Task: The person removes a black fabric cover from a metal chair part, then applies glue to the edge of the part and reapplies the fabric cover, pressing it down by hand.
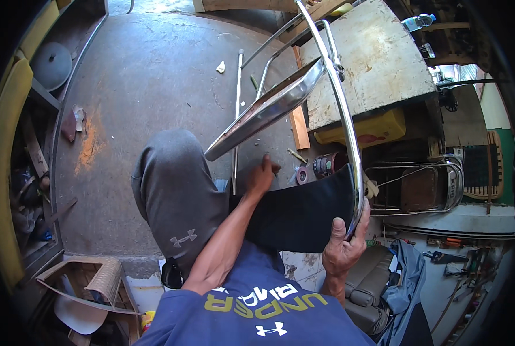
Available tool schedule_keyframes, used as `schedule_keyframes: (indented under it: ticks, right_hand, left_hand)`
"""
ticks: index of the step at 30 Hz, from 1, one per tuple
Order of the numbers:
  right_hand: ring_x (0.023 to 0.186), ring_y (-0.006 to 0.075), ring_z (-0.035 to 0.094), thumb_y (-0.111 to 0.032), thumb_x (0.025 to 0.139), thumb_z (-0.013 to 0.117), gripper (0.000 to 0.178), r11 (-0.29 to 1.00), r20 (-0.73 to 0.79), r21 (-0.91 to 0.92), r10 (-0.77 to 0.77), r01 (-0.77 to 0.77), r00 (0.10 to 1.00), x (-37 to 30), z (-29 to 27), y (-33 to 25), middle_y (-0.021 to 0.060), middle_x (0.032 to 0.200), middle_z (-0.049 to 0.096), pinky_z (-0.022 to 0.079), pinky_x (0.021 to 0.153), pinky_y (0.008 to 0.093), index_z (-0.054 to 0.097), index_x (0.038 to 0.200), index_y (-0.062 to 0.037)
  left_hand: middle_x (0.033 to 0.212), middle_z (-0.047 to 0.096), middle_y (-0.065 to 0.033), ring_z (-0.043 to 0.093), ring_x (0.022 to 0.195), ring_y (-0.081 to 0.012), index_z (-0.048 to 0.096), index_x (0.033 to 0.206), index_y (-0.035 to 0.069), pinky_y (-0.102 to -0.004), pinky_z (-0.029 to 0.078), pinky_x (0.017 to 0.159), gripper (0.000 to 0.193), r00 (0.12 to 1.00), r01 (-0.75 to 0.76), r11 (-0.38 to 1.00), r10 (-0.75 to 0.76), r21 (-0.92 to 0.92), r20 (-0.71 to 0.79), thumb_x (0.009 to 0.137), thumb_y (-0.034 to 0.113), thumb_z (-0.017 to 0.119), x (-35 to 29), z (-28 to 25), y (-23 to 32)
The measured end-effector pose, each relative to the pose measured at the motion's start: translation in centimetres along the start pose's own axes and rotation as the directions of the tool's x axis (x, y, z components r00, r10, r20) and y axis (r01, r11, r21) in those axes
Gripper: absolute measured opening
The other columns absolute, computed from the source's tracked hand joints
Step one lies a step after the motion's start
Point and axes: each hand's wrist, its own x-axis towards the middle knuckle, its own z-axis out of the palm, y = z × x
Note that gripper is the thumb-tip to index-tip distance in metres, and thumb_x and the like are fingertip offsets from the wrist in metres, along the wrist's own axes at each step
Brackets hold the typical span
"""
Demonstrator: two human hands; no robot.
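Note:
A chair with a bent chrome tube frame [347, 124] stands tilted in front of me. Its shiny metal-edged seat [269, 112] slants across the middle. A black panel [303, 213], seemingly the backrest, spans from the tube toward my lap. My right hand [345, 245] grips the lower bend of the tube at the panel's right end, thumb on the near side and fingers around the outside. Beyond the panel's far edge, my left hand [261, 176] is low over the floor with its fingers curled. Whatever it may hold is too small to make out.
On the floor beside the chair lie a roll of tape [301, 175] and a can [329, 164]. A worn wooden table [373, 63] stands at the far right, with a yellow container [364, 130] under it. Another chair frame [419, 187] lies to the right; a woven seat [96, 282] sits lower left.

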Motion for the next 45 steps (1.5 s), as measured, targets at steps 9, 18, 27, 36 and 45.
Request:
schedule_keyframes:
  ticks: [9, 18, 27, 36, 45]
  right_hand:
    - [0.098, 0.0246, 0.071, -0.046, 0.102, 0.062, 0.075, 0.999, -0.099, -0.052, -0.007, 0.002, 0.995, -0.2, 0.1, 1.3, 0.0243, 0.121, 0.069, 0.055, 0.085, 0.0333, 0.043, 0.148, 0.0109]
    - [0.121, 0.0280, 0.061, -0.037, 0.106, 0.059, 0.065, 0.996, -0.064, 0.075, 0.046, -0.041, 0.997, -0.1, 0.4, 0.3, 0.0235, 0.136, 0.060, 0.047, 0.104, 0.0377, 0.044, 0.147, 0.0100]
    - [0.109, 0.0283, 0.068, -0.036, 0.100, 0.068, 0.069, 0.994, -0.114, 0.099, 0.048, -0.037, 0.992, 0.7, 0.3, 0.5, 0.0244, 0.125, 0.065, 0.054, 0.094, 0.0386, 0.044, 0.147, 0.0080]
    - [0.077, 0.0409, 0.074, -0.039, 0.094, 0.075, 0.052, 0.929, 0.100, -0.355, 0.146, -0.101, 0.984, 8.3, -0.6, -4.2, 0.0230, 0.083, 0.072, 0.057, 0.068, 0.0459, 0.062, 0.128, -0.0029]
    - [0.058, 0.0379, 0.067, -0.035, 0.103, 0.064, 0.031, 0.757, 0.148, -0.654, 0.116, 0.009, 0.982, 9.9, 1.1, -4.2, 0.0183, 0.063, 0.063, 0.049, 0.055, 0.0435, 0.070, 0.111, -0.0054]
  left_hand:
    - [0.123, 0.069, -0.0222, 0.066, 0.118, -0.0365, 0.066, 0.133, 0.009, -0.0449, 0.047, 0.106, 0.065, 0.856, -0.412, 0.905, 0.423, -0.101, 0.296, 0.110, 0.052, 0.023, -6.4, 4.8, 8.8]
    - [0.170, 0.010, -0.0263, 0.008, 0.159, -0.0391, 0.013, 0.164, 0.001, -0.0535, 0.002, 0.127, 0.069, 0.504, -0.861, 0.505, 0.833, 0.056, 0.227, 0.109, 0.038, 0.029, -14.3, 4.0, 9.1]
    - [0.170, 0.002, -0.0282, 0.001, 0.158, -0.0462, 0.012, 0.167, 0.011, -0.0643, -0.004, 0.124, 0.072, 0.386, -0.922, 0.386, 0.898, 0.039, 0.211, 0.108, 0.050, 0.024, -18.2, 5.5, 7.3]
    - [0.165, 0.014, -0.0340, 0.012, 0.155, -0.0522, 0.028, 0.159, 0.022, -0.0733, 0.011, 0.120, 0.087, 0.375, -0.926, 0.354, 0.906, 0.133, 0.199, 0.085, 0.016, 0.073, -19.7, 7.0, 5.3]
    - [0.168, 0.014, -0.0288, 0.012, 0.157, -0.0472, 0.032, 0.157, 0.033, -0.0709, 0.009, 0.122, 0.082, 0.363, -0.927, 0.344, 0.923, 0.148, 0.128, 0.087, 0.012, 0.069, -19.5, 8.2, 4.2]
